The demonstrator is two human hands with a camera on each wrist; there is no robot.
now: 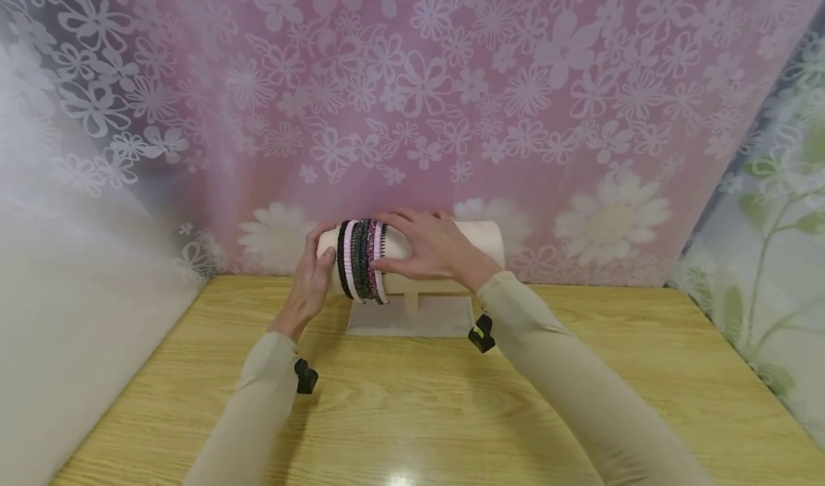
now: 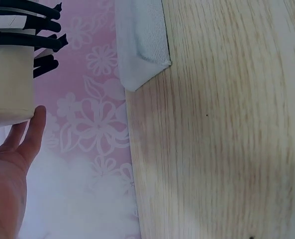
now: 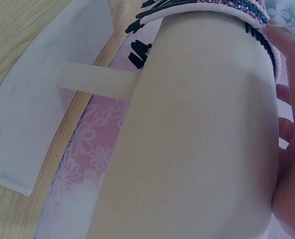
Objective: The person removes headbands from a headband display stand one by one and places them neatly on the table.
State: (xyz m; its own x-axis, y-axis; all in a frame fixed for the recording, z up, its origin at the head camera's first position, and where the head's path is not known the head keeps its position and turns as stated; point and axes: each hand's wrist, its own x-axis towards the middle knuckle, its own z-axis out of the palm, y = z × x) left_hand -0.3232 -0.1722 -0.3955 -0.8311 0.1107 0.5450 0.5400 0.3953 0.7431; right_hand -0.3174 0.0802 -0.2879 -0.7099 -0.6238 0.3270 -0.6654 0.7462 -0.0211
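Several headbands, black, pink and glittery, sit side by side on the left part of a cream cylindrical headband stand [image 1: 480,237]. My left hand [image 1: 311,285] grips the stand's left end, thumb in front and fingers behind; in the left wrist view its fingertips [image 2: 38,117] lie along the end's edge. Over the top of the cylinder reaches my right hand [image 1: 435,246]. Its thumb lies at the front of the glittery headband [image 1: 372,257] and the pink headband [image 3: 202,8] at the row's right edge, with the fingers going behind. Dark headband tips [image 2: 48,42] stick out below the cylinder.
The stand's short post [image 3: 97,81] rises from a flat pale base [image 1: 409,318] on the wooden table [image 1: 399,407]. Close behind hangs a pink floral curtain [image 1: 412,114], with pale curtains at both sides. A black wrist device [image 1: 481,333] is strapped to the right sleeve.
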